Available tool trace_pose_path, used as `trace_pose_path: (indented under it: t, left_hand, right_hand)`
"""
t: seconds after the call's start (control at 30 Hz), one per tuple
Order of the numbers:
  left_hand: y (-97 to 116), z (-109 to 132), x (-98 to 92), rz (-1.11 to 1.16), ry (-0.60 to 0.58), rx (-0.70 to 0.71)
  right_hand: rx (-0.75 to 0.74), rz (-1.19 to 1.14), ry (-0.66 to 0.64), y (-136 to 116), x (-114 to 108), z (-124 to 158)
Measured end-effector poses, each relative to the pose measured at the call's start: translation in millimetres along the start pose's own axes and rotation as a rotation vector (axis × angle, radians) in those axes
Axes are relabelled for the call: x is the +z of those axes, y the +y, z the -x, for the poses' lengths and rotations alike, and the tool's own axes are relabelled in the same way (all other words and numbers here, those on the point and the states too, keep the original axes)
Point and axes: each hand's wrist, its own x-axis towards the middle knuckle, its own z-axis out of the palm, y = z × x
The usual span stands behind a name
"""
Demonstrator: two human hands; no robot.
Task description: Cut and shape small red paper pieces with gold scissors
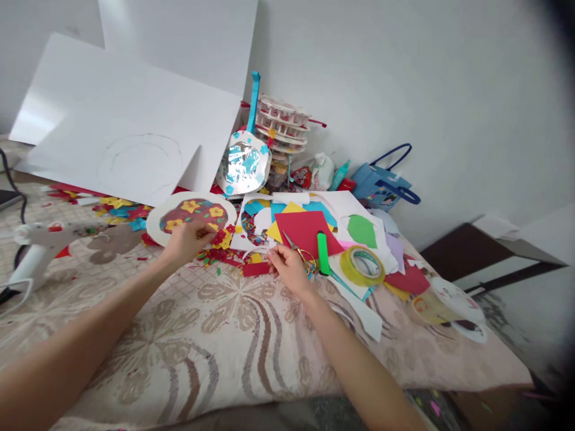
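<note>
My left hand (pixel 191 240) is closed in a pinch over the right edge of a white scalloped card frame (pixel 156 226). What its fingertips hold, if anything, is too small to make out. Yellow paper flowers (pixel 189 206) lie on the frame's dark red centre, and small red and yellow flowers (pixel 223 237) sit just right of those fingertips. My right hand (pixel 290 267) is also closed, thumb and fingers together, by a red paper strip (pixel 257 269) and the scissors (pixel 302 252). Anything between its fingers is hidden.
Red paper (pixel 308 230), a green cutter (pixel 322 254) and a tape roll (pixel 363 265) lie to the right. A glue gun (pixel 40 245) stands left. White boards (pixel 126 120), a blue-handled paper mirror (pixel 244 161) and a blue bag (pixel 381 185) are behind.
</note>
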Motion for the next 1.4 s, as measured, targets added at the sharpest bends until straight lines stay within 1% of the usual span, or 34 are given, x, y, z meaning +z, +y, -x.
trace_pose_path:
  t: [0.07,0.13,0.17,0.3,0.37,0.5,0.6,0.67,0.73,0.83,0.9,0.93,1.0,1.07,1.1,1.13,1.2,1.27,1.33,1.4]
  left_hand:
    - [2,1,-0.3,-0.054,0.012,0.031]
    - [5,3,-1.2,-0.097,0.036,0.079]
    - [6,5,-1.6,-0.112,0.054,0.106]
    - [17,14,-0.4,-0.096,0.116,0.21]
    - [23,20,2.5,-0.062,0.099,0.231]
    - [34,33,11.7,-0.004,-0.019,0.263]
    - [38,40,17.2,0.024,-0.106,0.255]
    - [41,44,19.0,0.044,-0.17,0.236]
    - [44,49,20.5,0.102,-0.265,0.198]
    - [47,55,25.3,0.292,-0.426,0.112]
    - [48,58,30.7,0.477,-0.477,0.055]
    - [48,59,33.5,0.567,-0.476,0.035]
    - [48,60,37.6,0.702,-0.423,0.017]
    - [48,60,38.6,0.759,-0.34,0.029]
    - [49,60,37.8,0.764,-0.3,0.041]
    - [49,60,36.5,0.759,-0.263,0.056]
    - [51,60,33.1,0.719,-0.213,0.098]
    - [52,62,30.4,0.657,-0.197,0.15]
    - [53,65,28.9,0.594,-0.207,0.192]
    - [54,66,28.3,0.549,-0.218,0.217]
  right_hand:
    - [-0.097,0.195,0.022,-2,-4,1]
    - [-0.211,0.395,0.009,-4,-6,2]
    - [-0.263,0.484,-0.019,-5,-7,4]
    - [-0.433,0.779,-0.204,-10,-3,11]
    - [-0.486,0.883,-0.262,-11,-1,14]
    - [-0.515,0.994,-0.276,-12,1,15]
    - [-0.507,0.951,-0.224,-11,0,13]
    - [-0.5,0.885,-0.148,-10,-1,11]
    - [-0.511,0.822,-0.059,-10,-1,11]
    - [-0.562,0.757,0.047,-15,1,13]
    - [-0.601,0.745,0.095,-19,3,14]
    - [-0.615,0.749,0.115,-21,5,15]
    - [-0.628,0.75,0.162,-24,8,18]
    - [-0.61,0.695,0.202,-25,11,21]
    - [-0.585,0.631,0.197,-25,13,23]
    - [-0.548,0.543,0.162,-25,14,25]
    - [-0.451,0.336,0.024,-26,17,28]
    - [-0.375,0.175,-0.091,-28,20,30]
    - [-0.349,0.096,-0.1,-32,20,30]
    - [-0.335,0.049,-0.055,-36,19,30]
